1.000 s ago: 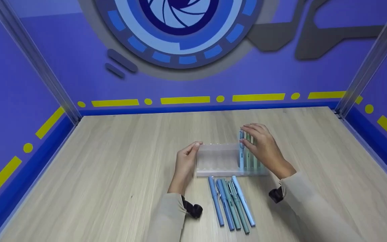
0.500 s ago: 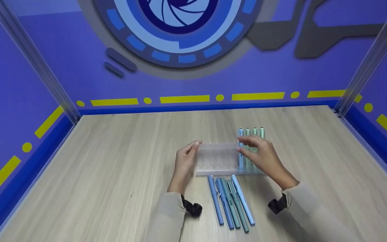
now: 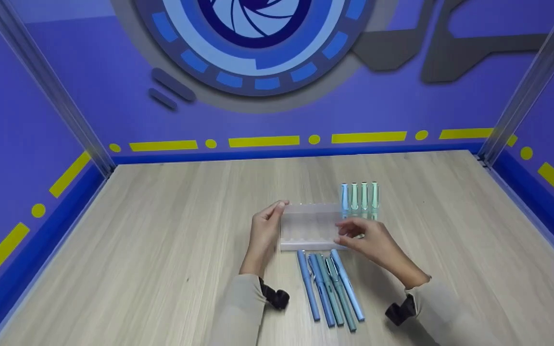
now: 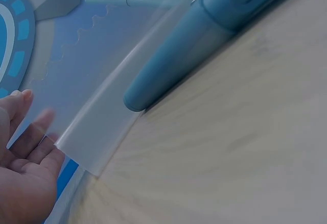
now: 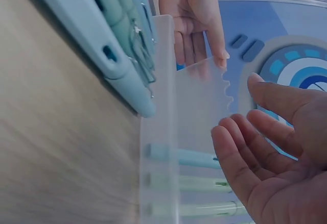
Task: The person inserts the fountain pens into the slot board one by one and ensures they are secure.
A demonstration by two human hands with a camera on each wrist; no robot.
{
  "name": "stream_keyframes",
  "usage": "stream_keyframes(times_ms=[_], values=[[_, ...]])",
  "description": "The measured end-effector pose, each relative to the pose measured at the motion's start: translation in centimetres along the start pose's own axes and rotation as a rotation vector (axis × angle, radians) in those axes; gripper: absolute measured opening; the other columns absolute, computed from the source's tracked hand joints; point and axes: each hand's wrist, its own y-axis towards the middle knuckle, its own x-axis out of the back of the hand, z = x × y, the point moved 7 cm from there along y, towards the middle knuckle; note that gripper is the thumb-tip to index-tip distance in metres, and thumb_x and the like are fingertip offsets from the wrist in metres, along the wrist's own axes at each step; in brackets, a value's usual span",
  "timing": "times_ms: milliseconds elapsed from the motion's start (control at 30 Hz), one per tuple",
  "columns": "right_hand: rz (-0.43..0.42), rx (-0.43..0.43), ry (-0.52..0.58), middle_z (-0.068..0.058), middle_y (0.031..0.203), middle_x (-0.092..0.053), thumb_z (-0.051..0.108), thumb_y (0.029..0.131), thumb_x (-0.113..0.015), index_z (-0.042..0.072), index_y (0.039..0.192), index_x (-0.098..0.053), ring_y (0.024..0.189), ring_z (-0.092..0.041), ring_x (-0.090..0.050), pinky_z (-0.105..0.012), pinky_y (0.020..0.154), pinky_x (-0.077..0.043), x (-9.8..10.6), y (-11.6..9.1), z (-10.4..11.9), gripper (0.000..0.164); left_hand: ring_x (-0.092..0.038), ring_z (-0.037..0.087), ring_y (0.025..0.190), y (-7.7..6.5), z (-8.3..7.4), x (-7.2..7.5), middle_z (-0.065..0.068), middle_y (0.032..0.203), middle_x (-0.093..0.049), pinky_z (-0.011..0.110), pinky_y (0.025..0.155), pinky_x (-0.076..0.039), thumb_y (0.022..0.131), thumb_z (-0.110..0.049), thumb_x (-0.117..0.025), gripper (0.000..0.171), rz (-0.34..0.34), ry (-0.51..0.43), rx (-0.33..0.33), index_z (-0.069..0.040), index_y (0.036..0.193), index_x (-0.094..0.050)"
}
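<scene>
A clear plastic pen rack (image 3: 308, 226) with a scalloped top edge stands on the table. My left hand (image 3: 266, 230) grips its left edge, thumb in front and fingers behind the plastic. Toward its right end, one light blue pen (image 3: 345, 194) and three pale green pens (image 3: 364, 194) stand upright in a row. My right hand (image 3: 371, 240) is in front of these pens, fingers loosely bent and holding nothing; it hides their lower parts. Several loose pens (image 3: 327, 288) in blue, teal and light blue lie side by side before the rack.
The wooden table (image 3: 161, 250) is enclosed by blue printed walls (image 3: 277, 120) at the back and sides. Black wrist cameras (image 3: 277, 297) sit at both cuffs. In the left wrist view, a blue pen (image 4: 173, 55) lies close to the rack's base.
My right hand has come away from the top of the upright light blue pen and moved down and toward me. My left hand keeps its place on the rack.
</scene>
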Motion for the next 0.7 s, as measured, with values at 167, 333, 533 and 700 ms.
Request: stream_keyframes(times_ms=[167, 333, 533, 700], values=[[0.081, -0.034, 0.022, -0.009, 0.091, -0.07, 0.017, 0.083, -0.075, -0.003, 0.11, -0.066, 0.082, -0.018, -0.065, -0.019, 0.067, -0.052, -0.8, -0.5, -0.8, 0.035, -0.05, 0.02, 0.132, 0.0, 0.1, 0.0, 0.002, 0.128, -0.064, 0.037, 0.115, -0.037, 0.095, -0.039, -0.058, 0.034, 0.005, -0.002, 0.015, -0.015, 0.115, -0.07], [0.145, -0.051, 0.044, -0.01, 0.089, -0.07, 0.019, 0.082, -0.076, -0.005, 0.109, -0.065, 0.079, -0.018, -0.065, -0.021, 0.066, -0.053, -1.5, -0.9, -1.4, 0.038, -0.049, 0.02, 0.132, 0.1, 0.0, 0.0, 0.002, 0.129, -0.063, 0.036, 0.115, -0.037, 0.094, -0.04, -0.059, 0.034, 0.006, 0.002, 0.022, -0.015, 0.115, -0.07], [0.219, -0.123, 0.121, -0.01, 0.09, -0.068, 0.018, 0.081, -0.077, -0.005, 0.11, -0.063, 0.079, -0.018, -0.064, -0.024, 0.062, -0.058, -2.5, -1.4, -2.3, 0.04, -0.049, 0.019, 0.132, 0.1, 0.1, 0.0, 0.002, 0.13, -0.063, 0.036, 0.115, -0.037, 0.095, -0.038, -0.059, 0.033, 0.007, -0.004, 0.025, -0.015, 0.115, -0.07], [0.231, -0.131, 0.132, -0.009, 0.089, -0.068, 0.016, 0.079, -0.078, -0.005, 0.108, -0.062, 0.077, -0.016, -0.063, -0.023, 0.061, -0.056, -2.9, -1.7, -2.5, 0.04, -0.049, 0.02, 0.132, 0.1, 0.1, 0.0, 0.002, 0.13, -0.063, 0.036, 0.115, -0.037, 0.095, -0.037, -0.058, 0.032, 0.005, 0.0, 0.022, -0.014, 0.115, -0.07]])
